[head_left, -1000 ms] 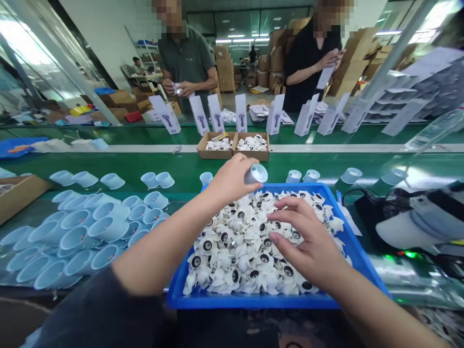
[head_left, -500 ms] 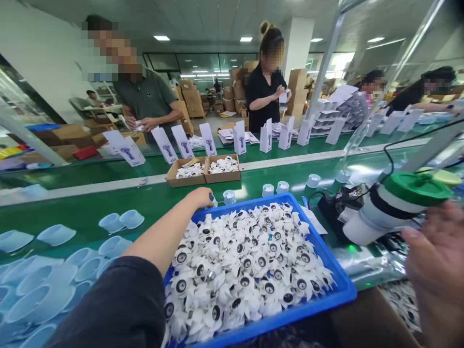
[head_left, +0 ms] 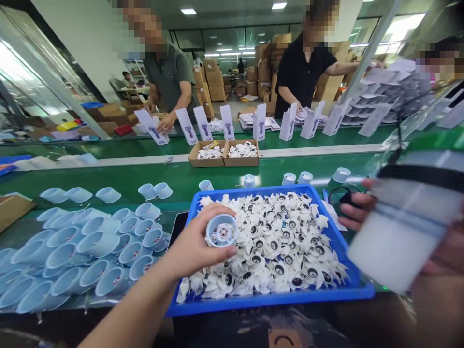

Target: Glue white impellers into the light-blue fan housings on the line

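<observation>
My left hand (head_left: 194,244) is closed round a small light-blue plastic cup (head_left: 222,231), its open end facing me and small parts showing inside. It holds the cup above a blue tray (head_left: 275,301) heaped with white fan wheels (head_left: 261,241) with dark round hubs. At the right, my right hand (head_left: 357,205) is wrapped round the far side of a large whitish bottle (head_left: 398,232) with a green lid and a black band. The bottle is tilted and blurred, and hides most of that hand.
Many light-blue cups (head_left: 99,244) lie in a pile on the left. More cups (head_left: 289,179) stand on the green belt (head_left: 163,164) behind the tray. Two cardboard trays (head_left: 224,162) of small white parts and several white boxes (head_left: 259,123) stand farther back. Co-workers (head_left: 304,72) are across the belt.
My left hand has come back from the belt behind the tray with a blue cup. My right hand has moved from beside the bottle to round it. The view has shifted left and down.
</observation>
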`<action>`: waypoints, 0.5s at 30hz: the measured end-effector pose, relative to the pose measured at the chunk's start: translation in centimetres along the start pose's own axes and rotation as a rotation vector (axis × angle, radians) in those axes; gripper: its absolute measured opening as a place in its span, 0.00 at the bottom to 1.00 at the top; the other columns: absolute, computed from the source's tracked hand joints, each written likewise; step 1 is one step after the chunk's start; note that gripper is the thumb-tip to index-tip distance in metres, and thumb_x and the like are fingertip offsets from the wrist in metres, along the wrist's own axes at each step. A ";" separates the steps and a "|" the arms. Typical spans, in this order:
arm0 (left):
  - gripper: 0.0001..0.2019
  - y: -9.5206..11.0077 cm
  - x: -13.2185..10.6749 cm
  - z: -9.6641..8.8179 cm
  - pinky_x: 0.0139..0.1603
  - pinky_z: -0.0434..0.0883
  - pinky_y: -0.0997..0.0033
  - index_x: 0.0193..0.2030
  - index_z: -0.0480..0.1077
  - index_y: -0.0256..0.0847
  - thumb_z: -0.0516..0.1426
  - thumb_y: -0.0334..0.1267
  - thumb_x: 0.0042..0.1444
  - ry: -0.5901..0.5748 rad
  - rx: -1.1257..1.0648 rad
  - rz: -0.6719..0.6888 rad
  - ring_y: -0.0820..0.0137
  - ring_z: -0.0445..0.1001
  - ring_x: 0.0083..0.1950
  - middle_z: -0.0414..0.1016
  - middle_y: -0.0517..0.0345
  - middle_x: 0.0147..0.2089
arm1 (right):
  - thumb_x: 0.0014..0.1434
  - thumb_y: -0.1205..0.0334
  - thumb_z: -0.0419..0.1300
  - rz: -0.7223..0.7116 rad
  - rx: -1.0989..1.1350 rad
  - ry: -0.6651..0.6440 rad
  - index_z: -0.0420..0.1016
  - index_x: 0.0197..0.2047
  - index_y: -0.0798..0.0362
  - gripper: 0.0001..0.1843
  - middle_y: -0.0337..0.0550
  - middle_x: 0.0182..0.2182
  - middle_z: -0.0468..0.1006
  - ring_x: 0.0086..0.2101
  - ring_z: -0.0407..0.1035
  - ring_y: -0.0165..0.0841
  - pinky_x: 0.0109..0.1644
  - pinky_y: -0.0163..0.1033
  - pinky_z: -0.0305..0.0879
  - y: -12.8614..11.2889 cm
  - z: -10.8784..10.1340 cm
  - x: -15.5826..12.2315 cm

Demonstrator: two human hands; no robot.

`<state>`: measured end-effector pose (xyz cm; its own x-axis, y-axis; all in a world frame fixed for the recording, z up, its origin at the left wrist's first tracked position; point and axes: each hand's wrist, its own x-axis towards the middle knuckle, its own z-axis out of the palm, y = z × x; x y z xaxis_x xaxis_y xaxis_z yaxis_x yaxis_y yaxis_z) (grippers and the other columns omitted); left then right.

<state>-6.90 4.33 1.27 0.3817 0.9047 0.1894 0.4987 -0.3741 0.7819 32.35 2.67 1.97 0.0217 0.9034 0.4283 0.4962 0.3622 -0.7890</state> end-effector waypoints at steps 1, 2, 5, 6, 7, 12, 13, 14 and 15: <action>0.24 0.7 -0.4 1.5 0.57 0.70 0.55 0.52 0.69 0.47 0.67 0.41 0.47 -0.005 0.012 0.073 0.56 0.71 0.56 0.69 0.52 0.55 | 0.66 0.31 0.29 0.118 0.306 -0.082 0.68 0.60 0.55 0.44 0.53 0.39 0.78 0.34 0.77 0.37 0.37 0.49 0.70 -2.5 1.4 1.1; 0.23 1.5 -0.7 2.8 0.60 0.68 0.54 0.51 0.69 0.47 0.66 0.38 0.47 -0.004 0.031 0.129 0.56 0.70 0.58 0.69 0.52 0.56 | 0.63 0.30 0.23 0.221 0.539 -0.124 0.68 0.59 0.54 0.49 0.52 0.40 0.77 0.34 0.76 0.37 0.38 0.50 0.72 -4.9 3.0 2.1; 0.26 3.5 -0.7 5.5 0.58 0.69 0.56 0.55 0.67 0.47 0.65 0.37 0.47 -0.015 0.052 0.183 0.59 0.72 0.54 0.72 0.54 0.54 | 0.66 0.37 0.19 0.217 0.893 -0.125 0.70 0.50 0.49 0.44 0.47 0.41 0.75 0.34 0.74 0.35 0.43 0.48 0.76 -10.0 7.6 4.3; 0.26 4.0 -0.7 5.8 0.53 0.71 0.58 0.54 0.67 0.46 0.66 0.38 0.47 -0.028 0.047 0.176 0.60 0.74 0.50 0.74 0.55 0.51 | 0.68 0.38 0.21 0.206 0.947 -0.129 0.70 0.48 0.49 0.41 0.46 0.40 0.74 0.34 0.73 0.35 0.43 0.48 0.76 -11.0 8.9 4.6; 0.24 4.4 -0.7 6.0 0.48 0.72 0.60 0.53 0.68 0.45 0.66 0.40 0.47 -0.039 0.038 0.166 0.62 0.74 0.45 0.75 0.56 0.47 | 0.70 0.40 0.25 0.194 0.979 -0.137 0.70 0.47 0.48 0.37 0.45 0.39 0.74 0.34 0.73 0.35 0.43 0.48 0.76 -11.7 9.9 4.8; 0.19 5.4 -0.8 5.9 0.38 0.71 0.65 0.44 0.72 0.42 0.67 0.42 0.45 -0.053 0.001 0.093 0.65 0.72 0.38 0.74 0.57 0.40 | 0.69 0.40 0.45 0.144 0.943 -0.183 0.68 0.48 0.47 0.22 0.42 0.37 0.73 0.34 0.73 0.36 0.41 0.45 0.76 -11.9 11.2 4.3; 0.19 5.4 -0.8 5.8 0.38 0.70 0.65 0.44 0.71 0.42 0.67 0.42 0.45 -0.057 -0.008 0.082 0.65 0.72 0.38 0.73 0.58 0.40 | 0.68 0.40 0.46 0.134 0.906 -0.174 0.68 0.48 0.47 0.22 0.42 0.38 0.73 0.35 0.73 0.37 0.42 0.45 0.76 -11.8 11.0 4.2; 0.19 5.5 -0.8 5.9 0.38 0.70 0.65 0.44 0.71 0.42 0.67 0.42 0.45 -0.060 -0.015 0.076 0.66 0.72 0.38 0.73 0.58 0.40 | 0.68 0.39 0.47 0.125 0.863 -0.161 0.68 0.49 0.46 0.22 0.43 0.38 0.74 0.36 0.73 0.38 0.44 0.46 0.76 -11.8 10.8 4.1; 0.19 5.5 -0.8 5.9 0.38 0.70 0.65 0.44 0.71 0.42 0.67 0.41 0.45 -0.060 -0.020 0.071 0.66 0.72 0.38 0.73 0.58 0.40 | 0.67 0.38 0.48 0.116 0.818 -0.148 0.67 0.50 0.46 0.23 0.43 0.39 0.74 0.37 0.74 0.39 0.45 0.47 0.76 -11.8 10.7 4.0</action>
<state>0.14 0.36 1.87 0.4620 0.8618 0.2095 0.4531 -0.4324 0.7796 17.31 4.47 8.29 -0.1088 0.9452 0.3078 -0.2897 0.2661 -0.9194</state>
